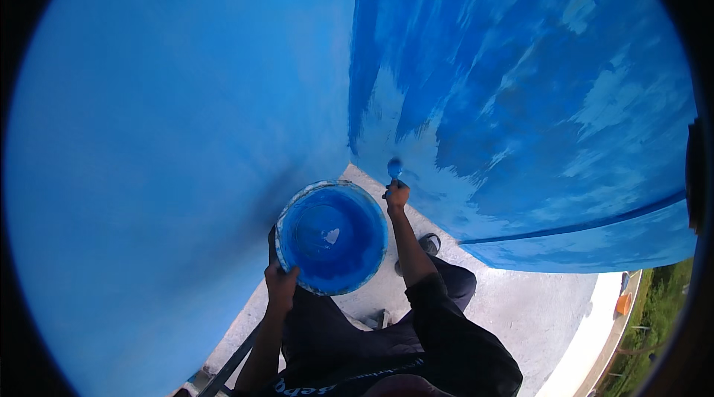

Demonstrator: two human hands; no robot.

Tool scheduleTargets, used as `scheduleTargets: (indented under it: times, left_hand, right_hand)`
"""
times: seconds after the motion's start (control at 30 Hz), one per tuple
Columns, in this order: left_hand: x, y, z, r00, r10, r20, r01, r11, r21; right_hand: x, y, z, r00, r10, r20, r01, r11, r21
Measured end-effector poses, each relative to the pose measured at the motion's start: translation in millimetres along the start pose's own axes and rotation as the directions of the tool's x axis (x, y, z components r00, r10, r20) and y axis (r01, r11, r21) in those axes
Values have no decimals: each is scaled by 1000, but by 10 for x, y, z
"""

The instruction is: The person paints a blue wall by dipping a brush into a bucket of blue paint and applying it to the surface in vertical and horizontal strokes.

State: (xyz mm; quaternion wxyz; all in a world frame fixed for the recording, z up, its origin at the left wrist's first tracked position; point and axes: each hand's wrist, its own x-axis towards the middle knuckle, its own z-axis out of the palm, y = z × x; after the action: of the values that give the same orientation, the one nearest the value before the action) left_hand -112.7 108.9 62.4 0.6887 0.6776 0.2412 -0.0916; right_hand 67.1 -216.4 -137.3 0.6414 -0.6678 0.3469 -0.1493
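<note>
The right hand [398,196] gripped a paintbrush [395,168] near the streaked blue wall [520,122] while the left hand [281,287] clasped the paint bucket [370,227] just beside it — brushing on darker blue seemed in hand, the next stroke calling for loaded bristles over paler patches [424,150].

See an orange container [623,304] at four o'clock, green vegetation [660,322] beyond it, a dark slanting bar [231,363] at seven.
</note>
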Motion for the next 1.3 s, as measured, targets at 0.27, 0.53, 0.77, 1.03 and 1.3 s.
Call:
scheduleTargets:
  times: [0.27, 0.53, 0.77, 1.03, 1.3]
  left_hand:
    - [98, -270, -139, 997, 29, -72, -26, 999, 47]
    - [462, -393, -349, 992, 8, 128, -18, 997, 70]
    - [579, -183, -203, 930, 245, 273, -326, 893, 310]
    - [773, -408, -227, 812, 449, 372, -573, 733, 366]
    - [914, -750, -247, 857, 405, 319, -486, 841, 238]
  right_hand:
    - [-588, -2024, 143, 957, -191, 216, 110, 934, 341]
    - [-457, -1373, 271, 974, -179, 142, 120, 929, 349]
    - [-266, -668, 365, 988, 154, -20, -150, 980, 128]
    - [-807, -2529, 815, 944, -327, 41, 277, 855, 439]
    - [-317, -1038, 803, 943, -334, -7, 332, 937, 107]
